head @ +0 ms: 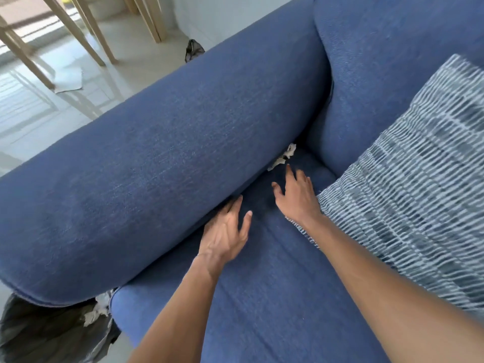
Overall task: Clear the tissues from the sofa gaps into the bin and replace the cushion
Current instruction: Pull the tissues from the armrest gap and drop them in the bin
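A crumpled white tissue (284, 157) pokes out of the gap between the blue sofa's armrest (170, 158) and its seat (275, 297), near the back corner. My right hand (296, 193) hovers open just below that tissue, fingers spread, holding nothing. My left hand (225, 233) lies open on the seat with its fingertips at the armrest gap. A striped blue-and-white cushion (419, 192) leans against the sofa back at the right, touching my right wrist. A bin lined with a dark bag (47, 334) stands at the lower left and holds white tissues (98, 311).
Beyond the armrest are a glossy pale floor, wooden chair or table legs (78, 35), a flat piece of paper (69, 81) on the floor, and a small dark bag (193, 49) behind the armrest.
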Motion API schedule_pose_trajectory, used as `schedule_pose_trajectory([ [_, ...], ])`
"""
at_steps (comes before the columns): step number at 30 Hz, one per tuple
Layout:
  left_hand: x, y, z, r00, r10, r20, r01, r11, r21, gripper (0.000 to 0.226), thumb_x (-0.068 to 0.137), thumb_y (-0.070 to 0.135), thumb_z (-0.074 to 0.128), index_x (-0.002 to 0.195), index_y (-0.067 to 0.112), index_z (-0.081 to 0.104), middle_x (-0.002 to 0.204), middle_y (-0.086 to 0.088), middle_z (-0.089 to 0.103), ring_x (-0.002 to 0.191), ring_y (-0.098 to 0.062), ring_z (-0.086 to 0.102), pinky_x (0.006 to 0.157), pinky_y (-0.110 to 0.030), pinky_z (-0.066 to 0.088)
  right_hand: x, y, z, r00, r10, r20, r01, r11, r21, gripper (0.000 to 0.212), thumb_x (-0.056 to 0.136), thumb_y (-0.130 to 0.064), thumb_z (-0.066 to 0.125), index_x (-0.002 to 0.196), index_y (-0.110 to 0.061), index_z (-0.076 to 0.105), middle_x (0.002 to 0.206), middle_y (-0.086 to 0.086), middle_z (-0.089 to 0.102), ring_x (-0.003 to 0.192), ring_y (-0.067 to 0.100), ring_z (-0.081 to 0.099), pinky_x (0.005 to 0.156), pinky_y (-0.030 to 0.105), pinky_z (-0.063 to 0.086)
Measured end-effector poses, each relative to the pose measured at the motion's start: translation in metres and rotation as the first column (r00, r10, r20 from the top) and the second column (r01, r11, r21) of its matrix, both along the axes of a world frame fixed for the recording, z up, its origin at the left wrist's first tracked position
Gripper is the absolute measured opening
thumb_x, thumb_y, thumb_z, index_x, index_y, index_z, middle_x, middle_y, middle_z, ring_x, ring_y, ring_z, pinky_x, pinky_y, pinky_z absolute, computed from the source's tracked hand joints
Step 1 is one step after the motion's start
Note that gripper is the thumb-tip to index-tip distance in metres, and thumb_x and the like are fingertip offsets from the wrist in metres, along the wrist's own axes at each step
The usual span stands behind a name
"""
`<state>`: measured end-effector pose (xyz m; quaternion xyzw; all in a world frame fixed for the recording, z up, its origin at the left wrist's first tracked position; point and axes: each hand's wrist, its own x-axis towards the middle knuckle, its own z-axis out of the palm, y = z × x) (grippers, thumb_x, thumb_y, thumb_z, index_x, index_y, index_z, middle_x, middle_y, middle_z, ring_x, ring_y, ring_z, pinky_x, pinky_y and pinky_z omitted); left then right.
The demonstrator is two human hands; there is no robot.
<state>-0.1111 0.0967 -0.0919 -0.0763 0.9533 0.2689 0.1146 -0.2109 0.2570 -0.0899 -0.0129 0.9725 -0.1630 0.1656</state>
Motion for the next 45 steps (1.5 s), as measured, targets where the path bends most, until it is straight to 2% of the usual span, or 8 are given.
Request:
schedule_pose_trajectory([
  [7, -0.061, 0.03, -0.037, 0.997, 0.002, 0.081, -0.008, 0.997, 0.073, 0.052, 0.102, 0.036, 0.038, 0.147, 0.01, 0.038, 0.149, -0.011, 0.045, 0.136, -0.026, 0.043, 0.113, -0.036, 0.034, -0.069, 0.015, -0.017, 0.995, -0.099, -0.024, 0.1, 0.995, 0.029, 0.038, 0.093, -0.019, 0.054, 0.128, -0.004, 0.053, 0.132, 0.019, 0.052, 0.12, 0.042, 0.048, 0.093, 0.045, 0.045],
  [16, -0.095, 0.057, -0.055, 0.991, 0.125, -0.036, -0.127, 0.991, -0.047, 0.035, 0.098, 0.028, 0.044, 0.124, 0.012, 0.061, 0.107, -0.017, 0.07, 0.097, -0.036, 0.065, 0.081, -0.04, 0.051, -0.101, 0.017, -0.046, 0.977, -0.179, -0.115, 0.186, 0.981, 0.053, 0.035, 0.092, -0.035, 0.061, 0.117, -0.011, 0.064, 0.129, 0.013, 0.058, 0.11, 0.037, 0.061, 0.083, 0.041, 0.05],
  [21, -0.103, 0.051, -0.054, 0.993, 0.031, -0.114, -0.042, 0.995, -0.091, 0.025, 0.091, 0.022, 0.052, 0.11, 0.011, 0.065, 0.092, -0.009, 0.069, 0.085, -0.026, 0.063, 0.074, -0.036, 0.052, -0.099, 0.017, -0.051, 0.931, -0.266, -0.251, 0.262, 0.964, -0.048, 0.019, 0.087, -0.027, 0.067, 0.101, -0.016, 0.072, 0.113, 0.01, 0.069, 0.097, 0.036, 0.067, 0.07, 0.036, 0.051],
  [26, -0.112, 0.057, -0.06, 0.977, 0.212, -0.022, -0.209, 0.971, 0.116, 0.009, 0.091, 0.015, 0.046, 0.082, 0.015, 0.048, 0.073, 0.007, 0.045, 0.063, -0.007, 0.038, 0.067, -0.028, 0.027, -0.094, 0.026, -0.045, 0.935, -0.285, -0.212, 0.249, 0.951, -0.184, 0.017, 0.085, -0.017, 0.069, 0.101, -0.017, 0.075, 0.099, 0.014, 0.074, 0.09, 0.036, 0.069, 0.069, 0.033, 0.052],
  [32, -0.12, 0.061, -0.058, 0.998, 0.029, -0.048, -0.03, 0.999, -0.031, 0.019, 0.097, 0.009, 0.047, 0.093, 0.023, 0.034, 0.085, -0.003, 0.041, 0.076, -0.02, 0.038, 0.067, -0.035, 0.032, -0.088, 0.035, -0.04, 0.922, -0.326, -0.209, 0.255, 0.917, -0.305, 0.018, 0.084, -0.018, 0.071, 0.099, -0.009, 0.067, 0.093, 0.016, 0.072, 0.082, 0.034, 0.068, 0.064, 0.025, 0.041],
  [35, -0.119, 0.061, -0.069, 0.987, 0.137, -0.083, -0.141, 0.989, -0.043, 0.006, 0.095, 0.016, 0.048, 0.092, 0.017, 0.054, 0.084, 0.001, 0.051, 0.075, -0.014, 0.043, 0.068, -0.028, 0.032, -0.083, 0.036, -0.038, 0.911, -0.351, -0.214, 0.258, 0.894, -0.365, 0.02, 0.081, -0.019, 0.073, 0.094, -0.009, 0.062, 0.088, 0.013, 0.071, 0.077, 0.03, 0.066, 0.064, 0.026, 0.043],
  [38, -0.116, 0.065, -0.07, 0.982, 0.158, -0.107, -0.161, 0.987, -0.022, 0.02, 0.096, 0.023, 0.047, 0.108, 0.018, 0.062, 0.099, -0.003, 0.066, 0.088, -0.024, 0.061, 0.074, -0.03, 0.044, -0.078, 0.037, -0.035, 0.898, -0.377, -0.229, 0.269, 0.879, -0.393, 0.024, 0.079, -0.016, 0.075, 0.097, -0.009, 0.06, 0.089, 0.01, 0.071, 0.075, 0.026, 0.062, 0.064, 0.027, 0.044],
  [45, -0.107, 0.062, -0.057, 0.996, 0.076, -0.044, -0.076, 0.997, -0.005, 0.026, 0.099, 0.023, 0.041, 0.118, 0.015, 0.057, 0.107, -0.011, 0.067, 0.098, -0.035, 0.062, 0.078, -0.038, 0.048, -0.072, 0.026, -0.025, 0.909, -0.328, -0.256, 0.246, 0.92, -0.307, 0.033, 0.088, -0.002, 0.058, 0.119, -0.01, 0.066, 0.113, 0.015, 0.066, 0.102, 0.033, 0.064, 0.086, 0.038, 0.05],
])
